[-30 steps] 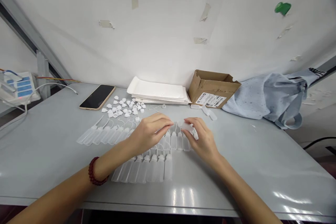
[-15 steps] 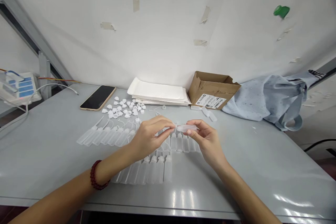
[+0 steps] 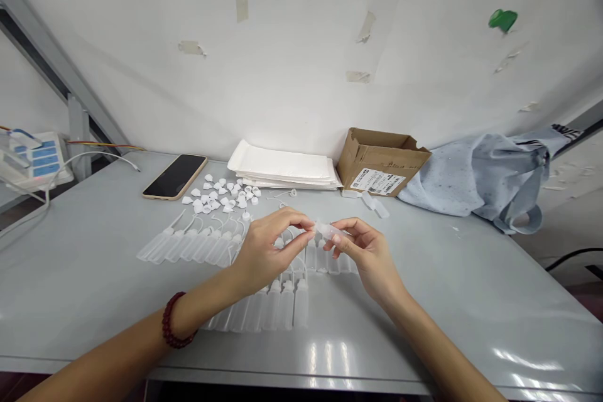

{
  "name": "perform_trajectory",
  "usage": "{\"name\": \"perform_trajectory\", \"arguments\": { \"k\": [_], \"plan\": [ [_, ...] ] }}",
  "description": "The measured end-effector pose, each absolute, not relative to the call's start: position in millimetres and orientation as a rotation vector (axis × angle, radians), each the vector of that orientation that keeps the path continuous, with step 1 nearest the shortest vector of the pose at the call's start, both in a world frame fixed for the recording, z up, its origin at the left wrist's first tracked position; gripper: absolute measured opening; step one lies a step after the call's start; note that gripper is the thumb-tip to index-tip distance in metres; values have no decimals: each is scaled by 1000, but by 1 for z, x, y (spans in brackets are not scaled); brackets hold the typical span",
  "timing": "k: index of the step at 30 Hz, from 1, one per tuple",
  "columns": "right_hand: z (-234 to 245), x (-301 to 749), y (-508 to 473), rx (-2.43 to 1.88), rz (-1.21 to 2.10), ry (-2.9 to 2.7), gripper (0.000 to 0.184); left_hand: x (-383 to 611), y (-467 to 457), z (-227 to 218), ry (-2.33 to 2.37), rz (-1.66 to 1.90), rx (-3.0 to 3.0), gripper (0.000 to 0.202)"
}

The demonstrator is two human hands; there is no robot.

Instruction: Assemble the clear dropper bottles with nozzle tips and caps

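Note:
My right hand grips a small translucent plastic squeeze bottle by its body, above the table. The bottle lies nearly level, with its neck end pointing left. My left hand pinches at that neck end with thumb and fingertips; the small part between them is hard to make out. Below and around the hands, more squeeze bottles lie in rows: a left row, a front row and a right row, partly covered by my hands. Many have thin strips at their necks.
Loose white caps are scattered behind the left row. A phone, a stack of white envelopes, a cardboard box and a light blue cloth bag stand along the wall. Two clear plastic pieces lie before the box.
The bottle has turned slightly, its base end now lower and more covered by my right fingers. My left hand stays pinched at the neck end.

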State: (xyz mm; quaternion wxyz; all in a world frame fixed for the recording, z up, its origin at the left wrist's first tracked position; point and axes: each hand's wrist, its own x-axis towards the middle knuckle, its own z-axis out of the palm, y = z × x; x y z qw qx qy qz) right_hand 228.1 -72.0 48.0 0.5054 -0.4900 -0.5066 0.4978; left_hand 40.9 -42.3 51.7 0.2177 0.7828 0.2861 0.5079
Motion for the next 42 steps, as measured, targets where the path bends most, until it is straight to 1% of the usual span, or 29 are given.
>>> {"name": "perform_trajectory", "arguments": {
  "k": [5, 11, 14, 20, 26, 36, 42],
  "plan": [
    [50, 226, -74, -1189, 1237, -1219, 26, 41, -43, 51, 735, 1386, 2197, 8],
    [53, 222, -76, -1227, 1267, -1238, 32, 42, -44, 51, 739, 1350, 2156, 8],
    [52, 222, -77, -1225, 1285, -1262, 31, 41, -45, 52, 751, 1332, 2112, 7],
    [46, 219, -79, -1091, 1379, -1319, 29, 39, -43, 57, 682, 1293, 2110, 9],
    [40, 215, -82, -1052, 1365, -1418, 40, 36, -39, 55, 599, 1223, 2249, 18],
    [42, 216, -81, -1075, 1267, -1347, 37, 36, -42, 47, 583, 1217, 2392, 29],
    [42, 217, -81, -1053, 1249, -1324, 32, 36, -44, 48, 585, 1177, 2382, 31]
  ]
}}
